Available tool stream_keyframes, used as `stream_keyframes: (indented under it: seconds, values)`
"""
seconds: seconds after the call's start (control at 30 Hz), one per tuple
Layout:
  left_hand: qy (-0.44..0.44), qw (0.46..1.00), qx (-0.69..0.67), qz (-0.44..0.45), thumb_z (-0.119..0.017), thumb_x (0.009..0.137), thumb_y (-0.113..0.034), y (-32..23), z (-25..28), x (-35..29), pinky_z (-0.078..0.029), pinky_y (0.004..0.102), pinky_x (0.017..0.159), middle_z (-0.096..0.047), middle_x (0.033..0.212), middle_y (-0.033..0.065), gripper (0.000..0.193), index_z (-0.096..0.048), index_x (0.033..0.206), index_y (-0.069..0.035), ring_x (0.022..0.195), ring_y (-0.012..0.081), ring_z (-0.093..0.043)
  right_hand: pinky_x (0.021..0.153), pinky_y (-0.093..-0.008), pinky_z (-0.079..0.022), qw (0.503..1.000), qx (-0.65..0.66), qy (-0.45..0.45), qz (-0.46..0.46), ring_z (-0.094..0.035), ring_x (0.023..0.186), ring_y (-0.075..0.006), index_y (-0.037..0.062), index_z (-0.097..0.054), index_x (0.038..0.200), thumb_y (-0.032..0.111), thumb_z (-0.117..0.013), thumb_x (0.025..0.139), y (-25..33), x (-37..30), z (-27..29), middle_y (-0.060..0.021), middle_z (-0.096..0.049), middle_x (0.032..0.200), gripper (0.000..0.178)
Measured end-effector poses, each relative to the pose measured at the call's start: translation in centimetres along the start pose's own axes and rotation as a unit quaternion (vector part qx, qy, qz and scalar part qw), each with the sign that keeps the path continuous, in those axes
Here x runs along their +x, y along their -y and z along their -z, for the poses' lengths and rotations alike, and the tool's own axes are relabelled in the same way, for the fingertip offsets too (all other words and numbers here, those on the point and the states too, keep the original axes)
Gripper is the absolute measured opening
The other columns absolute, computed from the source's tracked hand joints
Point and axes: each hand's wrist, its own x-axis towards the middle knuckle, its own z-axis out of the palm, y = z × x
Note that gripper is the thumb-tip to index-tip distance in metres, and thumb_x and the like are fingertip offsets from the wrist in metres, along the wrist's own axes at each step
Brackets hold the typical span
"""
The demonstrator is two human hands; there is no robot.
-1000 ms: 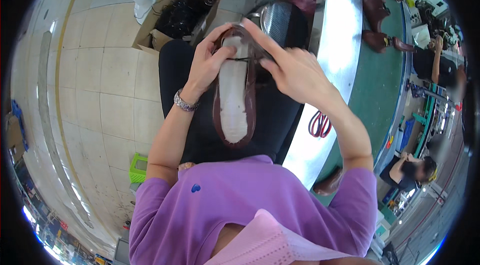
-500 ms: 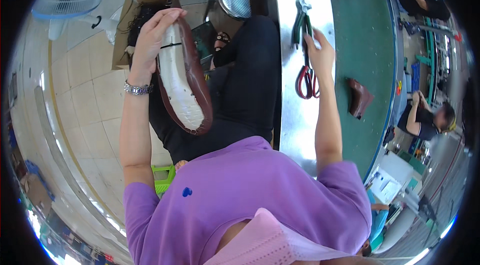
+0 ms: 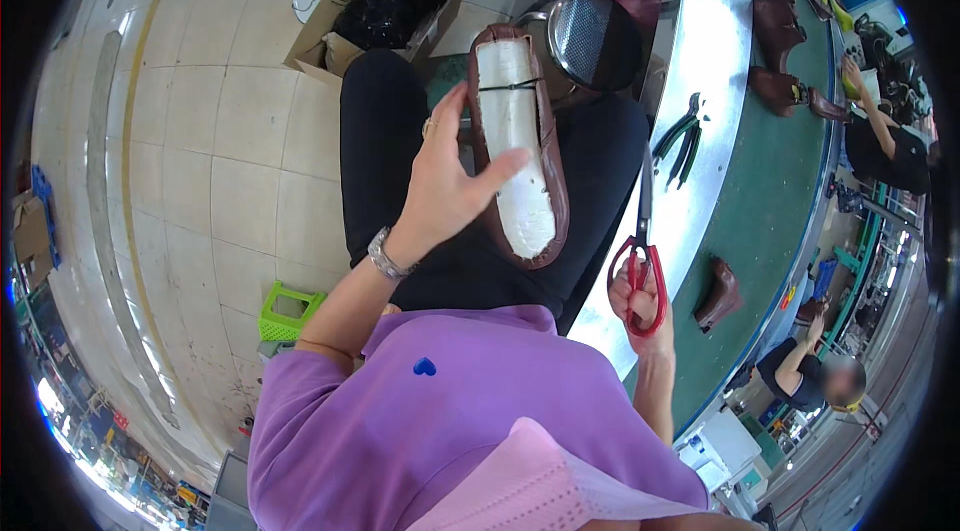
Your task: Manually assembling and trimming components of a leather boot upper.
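While the brown leather shoe with a long white underside (image 3: 520,201) lies sole-up on the black-trousered lap (image 3: 605,156), a thin black band (image 3: 510,86) crosses the underside near its far end. The left hand (image 3: 448,181) is spread, thumb well apart from the fingers. Its thumb extends over the white surface and its fingertips lie beside the shoe's left edge; whether either presses on the shoe cannot be told. The right hand (image 3: 640,303) is curled around the red loop handles of a pair of dark-bladed scissors (image 3: 645,216). The blades point away from the body and appear together. To the right, green-handled metal nippers (image 3: 682,143) rest on the shiny metal bench strip (image 3: 712,61). Beyond the strip, a brown leather shoe upper (image 3: 718,296) sits on the green work surface (image 3: 765,201).
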Motion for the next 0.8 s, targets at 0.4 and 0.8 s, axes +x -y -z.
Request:
stream_keyframes:
  seconds: [0.4,0.8]
  values:
    - [-0.106,0.954,0.266,-0.088,-0.049,0.088,-0.016,-0.3,-0.6,-0.9,-0.039,0.0337,0.046,-0.052,0.061,0.0101,0.022,-0.048,0.069,-0.005,0.049,0.0259,-0.051,0.040,-0.0197,-0.039,0.967,-0.131,0.170,-0.136,-0.045,0.042,-0.0086,0.0038,-0.055,0.085,0.062,-0.040,0.087,6.3,4.9,-10.9,0.0005,-0.046,0.056,0.060]
    - [-0.117,0.910,0.329,-0.222,-0.066,0.077,-0.022,-2.6,1.4,3.8,-0.037,0.0389,0.096,-0.046,0.133,0.0082,0.037,-0.062,0.110,-0.008,0.119,0.0315,-0.044,0.054,-0.0238,-0.038,0.926,-0.338,-0.167,0.021,-0.049,0.060,-0.0098,0.0034,-0.056,0.086,0.028,-0.064,0.085,-0.9,-0.3,-1.1,-0.0032,-0.053,0.066,0.026]
